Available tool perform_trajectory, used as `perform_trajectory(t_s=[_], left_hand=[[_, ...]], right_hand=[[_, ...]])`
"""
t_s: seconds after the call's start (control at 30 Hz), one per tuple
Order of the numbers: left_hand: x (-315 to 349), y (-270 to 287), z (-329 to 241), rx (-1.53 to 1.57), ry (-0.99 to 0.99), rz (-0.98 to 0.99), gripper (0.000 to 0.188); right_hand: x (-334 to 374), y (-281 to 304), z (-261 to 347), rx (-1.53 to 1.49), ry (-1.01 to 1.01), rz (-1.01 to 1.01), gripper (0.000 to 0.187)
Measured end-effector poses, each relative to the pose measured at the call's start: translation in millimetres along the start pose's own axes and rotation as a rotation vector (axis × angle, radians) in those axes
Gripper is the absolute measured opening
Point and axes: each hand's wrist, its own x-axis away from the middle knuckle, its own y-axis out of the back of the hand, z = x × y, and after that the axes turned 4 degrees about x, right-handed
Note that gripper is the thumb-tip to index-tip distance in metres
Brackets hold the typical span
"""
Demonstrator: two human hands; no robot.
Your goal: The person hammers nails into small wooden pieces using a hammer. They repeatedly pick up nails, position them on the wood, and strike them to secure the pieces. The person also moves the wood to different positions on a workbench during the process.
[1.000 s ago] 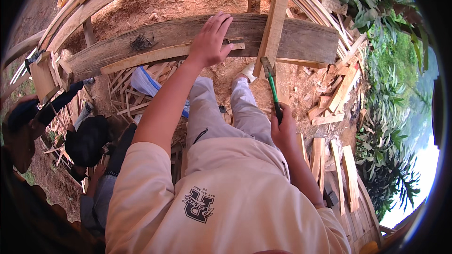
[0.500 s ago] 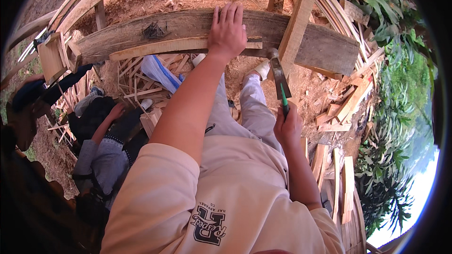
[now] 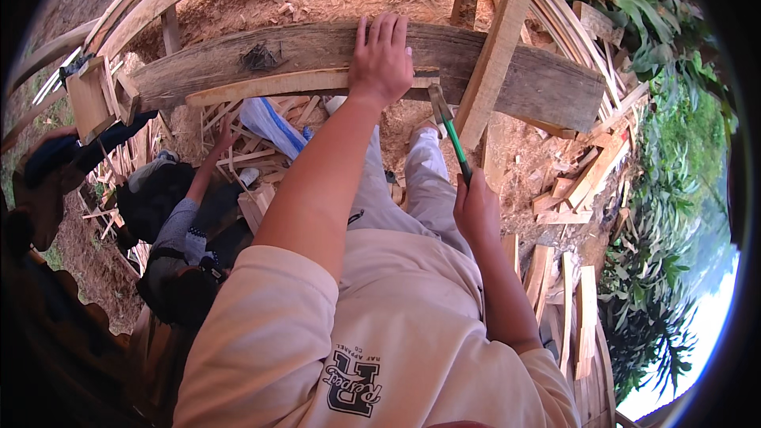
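My left hand lies over a narrow pale wooden strip and the broad weathered plank beside it. Its fingers are stretched out flat on the plank, and the palm's underside is hidden. My right hand is closed round the dark grip of a hammer with a green shaft. The hammer's head is at the strip's right end; whether it touches cannot be told. Just right of the hammer, a pale timber crosses over the plank.
At the left, a person bends low with one arm out toward a heap of wood offcuts. A white and blue sack lies on that heap. More offcuts lie at the right, and a wooden block stands by the plank's left end.
My right hand has swung the hammer, its head moving left to the strip's end. My left hand stays on the plank and strip. The person at the left has stretched an arm farther out.
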Motion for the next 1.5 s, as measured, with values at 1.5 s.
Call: perform_trajectory(t_s=[1.5], left_hand=[[3.7, 15.7, -4.0, 0.318, -0.635, 0.238, 0.056]], right_hand=[[17.3, -8.1, -6.2, -0.058, -0.079, -0.077, 0.018]])
